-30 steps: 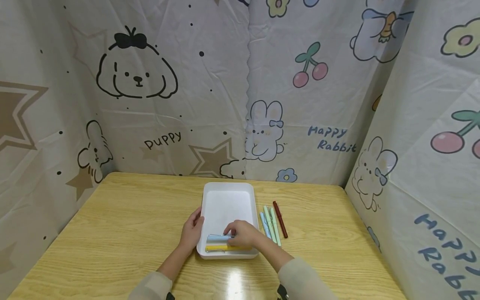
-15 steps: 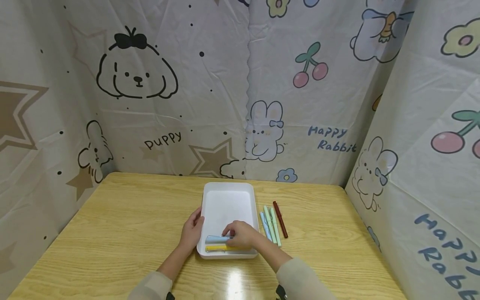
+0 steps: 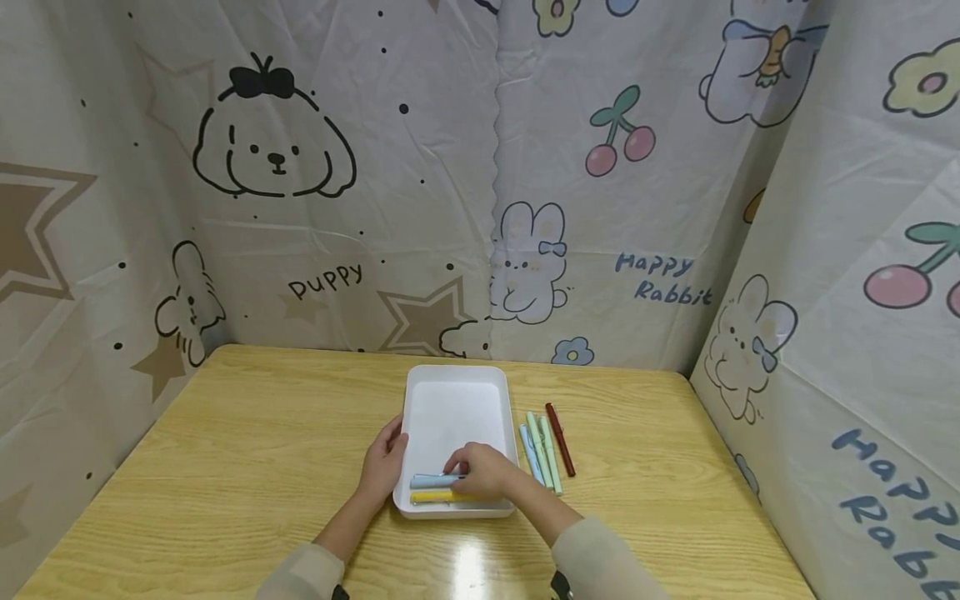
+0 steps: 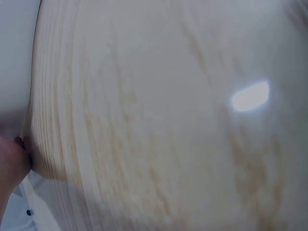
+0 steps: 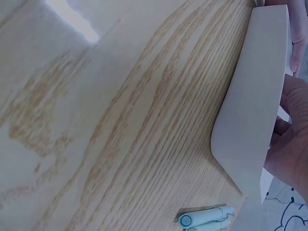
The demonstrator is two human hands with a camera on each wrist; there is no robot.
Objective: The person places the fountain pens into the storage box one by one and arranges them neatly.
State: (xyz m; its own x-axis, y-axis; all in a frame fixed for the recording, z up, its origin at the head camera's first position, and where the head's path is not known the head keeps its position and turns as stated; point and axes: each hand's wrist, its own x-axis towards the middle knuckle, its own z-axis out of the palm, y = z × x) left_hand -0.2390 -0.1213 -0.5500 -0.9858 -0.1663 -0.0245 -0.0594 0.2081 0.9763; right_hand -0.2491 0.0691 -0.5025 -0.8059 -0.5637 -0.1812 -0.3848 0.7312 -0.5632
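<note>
A white rectangular tray (image 3: pixel 457 408) lies on the table. My left hand (image 3: pixel 384 462) grips its left side, fingers along the outer wall and thumb at the rim; in the left wrist view only part of that hand (image 4: pixel 12 161) shows at the edge. Inside the tray's near end, my right hand (image 3: pixel 486 471) pinches a light blue pen (image 3: pixel 433 481) lying crosswise. Just nearer lies a yellow pen (image 3: pixel 431 497), parallel to it. The right ends of both pens are hidden under the right hand. The right wrist view shows the right hand (image 5: pixel 293 139) reaching over the tray wall (image 5: pixel 255 86).
Right of the tray, several pens lie side by side on the wooden table (image 3: pixel 285 433): a light blue pen (image 3: pixel 531 454), two light green pens (image 3: pixel 551 457) and a dark red pen (image 3: pixel 561 439). Patterned cloth (image 3: pixel 427 225) hangs behind the table and at both sides.
The light blue pen under my right hand has shifted slightly toward the near end, closer to the yellow pen. My left hand and the tray have stayed in place.
</note>
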